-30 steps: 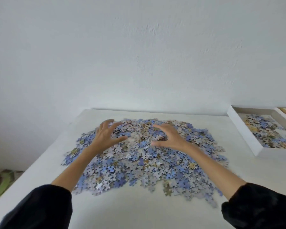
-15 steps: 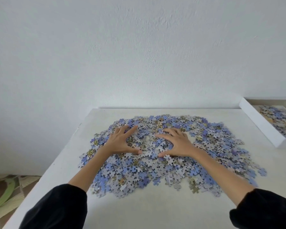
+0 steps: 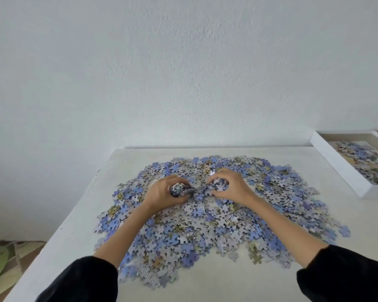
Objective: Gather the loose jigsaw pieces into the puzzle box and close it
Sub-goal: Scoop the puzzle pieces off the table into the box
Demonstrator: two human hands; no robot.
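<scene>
Blue jigsaw pieces (image 3: 205,225) clamped by left hand (image 3: 162,194) and right hand (image 3: 232,187) fingers (image 3: 223,173); puzzle box (image 3: 336,162) well apart.

White table (image 3: 205,286) under jigsaw pieces (image 3: 205,227), puzzle box (image 3: 336,164).

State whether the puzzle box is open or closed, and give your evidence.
Open: the puzzle box has no lid on it, and loose pieces show inside.

Setting: likely a home.
Table (image 3: 205,288): white, against plain wall (image 3: 183,73), strewn with jigsaw pieces (image 3: 205,227).
Left of table: patterned flooring (image 3: 4,260).
</scene>
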